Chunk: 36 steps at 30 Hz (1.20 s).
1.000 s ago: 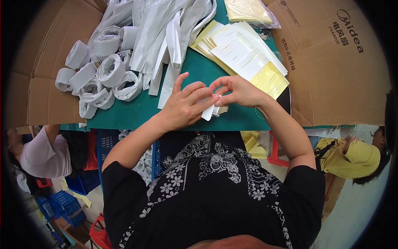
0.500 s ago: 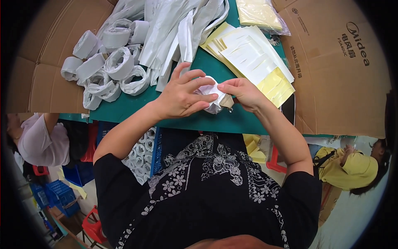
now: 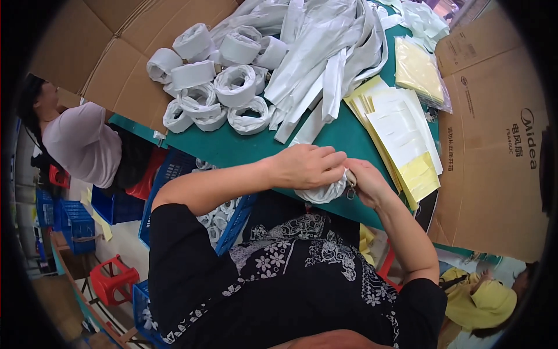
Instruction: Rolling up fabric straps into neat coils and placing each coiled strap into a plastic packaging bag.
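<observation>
Low over the near table edge, a white fabric strip wound into a roll (image 3: 321, 194) sits between my two hands. A tan end piece and a small metal clasp (image 3: 351, 191) hang from its right side. Across the top of the roll lie the curled fingers of my left hand (image 3: 308, 165), closed on it. My right hand (image 3: 368, 181) pinches the roll's right side beside the clasp, its fingertips partly hidden. Farther off, a loose white strip (image 3: 308, 129) stretches from behind the left hand toward a heap of long white strips (image 3: 322, 55).
Several finished white coils (image 3: 233, 86) are piled at the far left. White and yellow paper sheets (image 3: 401, 131) lie at right, below a bagged yellow stack (image 3: 419, 72). Cardboard walls (image 3: 488, 139) flank the green table. A blue crate (image 3: 237, 225) stands by my left arm; co-workers sit either side.
My view has swung, so the table appears shifted right. The left hand's spread fingers have curled down over the roll. The right hand still pinches its side, and the clasp hangs nearer me.
</observation>
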{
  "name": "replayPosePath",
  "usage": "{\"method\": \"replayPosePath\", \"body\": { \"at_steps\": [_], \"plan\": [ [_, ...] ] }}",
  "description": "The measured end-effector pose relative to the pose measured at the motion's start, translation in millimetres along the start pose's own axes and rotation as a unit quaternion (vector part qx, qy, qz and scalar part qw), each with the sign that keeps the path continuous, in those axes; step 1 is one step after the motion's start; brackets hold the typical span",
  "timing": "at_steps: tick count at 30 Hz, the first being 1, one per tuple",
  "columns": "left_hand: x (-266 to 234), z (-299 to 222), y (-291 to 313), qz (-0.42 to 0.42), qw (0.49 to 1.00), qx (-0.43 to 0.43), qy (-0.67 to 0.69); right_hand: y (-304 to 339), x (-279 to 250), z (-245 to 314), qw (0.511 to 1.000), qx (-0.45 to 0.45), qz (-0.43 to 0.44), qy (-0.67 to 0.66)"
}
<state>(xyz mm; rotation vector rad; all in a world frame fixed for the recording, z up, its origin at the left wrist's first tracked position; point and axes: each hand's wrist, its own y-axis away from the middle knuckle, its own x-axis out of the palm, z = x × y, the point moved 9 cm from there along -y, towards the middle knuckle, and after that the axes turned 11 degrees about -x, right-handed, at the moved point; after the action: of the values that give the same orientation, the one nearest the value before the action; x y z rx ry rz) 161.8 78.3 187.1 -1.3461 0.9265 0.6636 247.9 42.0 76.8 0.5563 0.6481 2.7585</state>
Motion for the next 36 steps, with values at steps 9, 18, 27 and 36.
{"method": "replayPosePath", "body": {
  "at_steps": [9, 18, 27, 36],
  "plan": [
    [-146.9, 316.3, 5.9, -0.151, 0.863, -0.454, -0.163, -26.2, -27.5, 24.1, 0.98, -0.183, -0.081, 0.018],
    [-103.5, 440.4, 68.9, 0.022, 0.824, -0.552, -0.126, -103.2, -56.2, 42.3, 0.928, -0.146, -0.17, 0.297],
    [-9.0, 163.9, 17.7, -0.002, 0.754, -0.501, 0.426, -123.0, -70.7, 39.6, 0.959, -0.191, -0.206, -0.029],
    [138.7, -3.1, 45.8, 0.089, 0.367, -0.556, 0.741, -90.0, -67.3, 27.4, 0.948, -0.188, -0.164, -0.199]
  ]
}}
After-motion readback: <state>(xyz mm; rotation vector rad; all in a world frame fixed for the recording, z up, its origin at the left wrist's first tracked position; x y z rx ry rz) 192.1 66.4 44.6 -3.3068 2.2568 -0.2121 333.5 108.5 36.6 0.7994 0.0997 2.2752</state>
